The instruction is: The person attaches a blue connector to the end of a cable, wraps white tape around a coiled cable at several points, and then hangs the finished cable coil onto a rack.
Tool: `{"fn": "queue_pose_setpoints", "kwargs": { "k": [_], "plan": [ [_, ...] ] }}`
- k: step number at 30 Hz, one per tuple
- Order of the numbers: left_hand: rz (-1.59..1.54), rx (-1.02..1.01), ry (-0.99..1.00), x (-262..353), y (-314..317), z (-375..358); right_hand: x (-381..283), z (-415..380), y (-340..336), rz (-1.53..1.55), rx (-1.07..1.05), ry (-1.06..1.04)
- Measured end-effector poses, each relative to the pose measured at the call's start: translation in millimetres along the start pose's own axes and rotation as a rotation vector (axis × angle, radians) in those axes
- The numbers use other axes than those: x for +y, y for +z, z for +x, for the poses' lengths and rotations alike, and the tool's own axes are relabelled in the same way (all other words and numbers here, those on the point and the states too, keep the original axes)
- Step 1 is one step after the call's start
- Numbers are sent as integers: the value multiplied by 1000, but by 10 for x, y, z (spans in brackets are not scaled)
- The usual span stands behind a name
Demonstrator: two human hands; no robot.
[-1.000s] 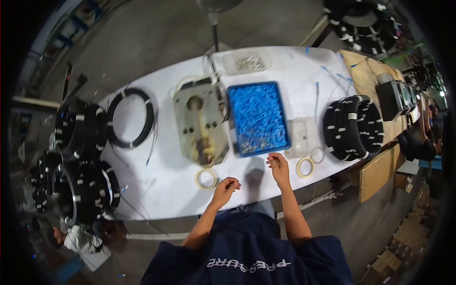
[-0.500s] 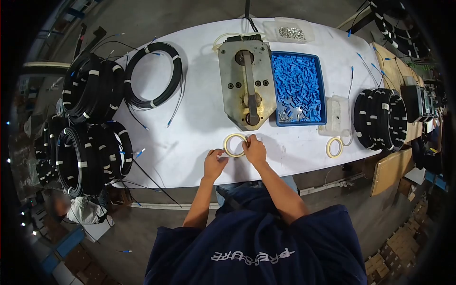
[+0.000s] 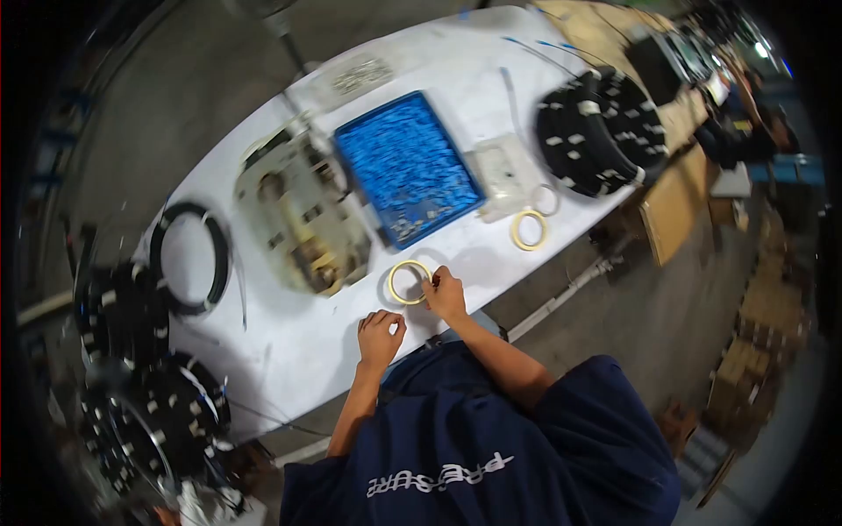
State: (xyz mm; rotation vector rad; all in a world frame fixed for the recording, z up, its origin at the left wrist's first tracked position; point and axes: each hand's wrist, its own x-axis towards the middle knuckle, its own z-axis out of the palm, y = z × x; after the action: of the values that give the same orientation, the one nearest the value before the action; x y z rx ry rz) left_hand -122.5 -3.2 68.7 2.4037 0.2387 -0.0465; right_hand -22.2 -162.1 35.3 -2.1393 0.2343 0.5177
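A yellowish tape roll (image 3: 392,293) is in my right hand (image 3: 445,294), whose fingers pinch its right side over the white table. My left hand (image 3: 381,340) is just below and left of the roll, apart from it, its fingers curled with the thumb near the fingertips; whether anything small is between them cannot be made out. A metal press-like device (image 3: 281,206), blurred, stands beyond my hands to the left. Behind the roll lies a blue tray (image 3: 474,195) full of small blue parts.
A second tape roll (image 3: 516,231) lies to the right, beside a clear plastic box (image 3: 501,175). Black cable coils (image 3: 600,131) stand at the right, more coils (image 3: 132,316) at the left. A clear box (image 3: 355,77) of small metal parts is at the back. Another person (image 3: 745,136) is at far right.
The whole view has turned and shifted, so the table now slants and the device and tray appear further left. My left hand has come away from the roll; my right hand still holds it.
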Motion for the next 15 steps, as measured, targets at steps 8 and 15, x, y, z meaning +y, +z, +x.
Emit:
{"fn": "queue_pose_setpoints", "kwargs": {
  "k": [8, 15],
  "plan": [
    [-117, -286, 191, 698, 451, 751, 302, 118, -936, 240, 352, 246],
    [-259, -556, 56, 729, 684, 1192, 674, 472, -1662, 322, 706, 324]
  ]
}}
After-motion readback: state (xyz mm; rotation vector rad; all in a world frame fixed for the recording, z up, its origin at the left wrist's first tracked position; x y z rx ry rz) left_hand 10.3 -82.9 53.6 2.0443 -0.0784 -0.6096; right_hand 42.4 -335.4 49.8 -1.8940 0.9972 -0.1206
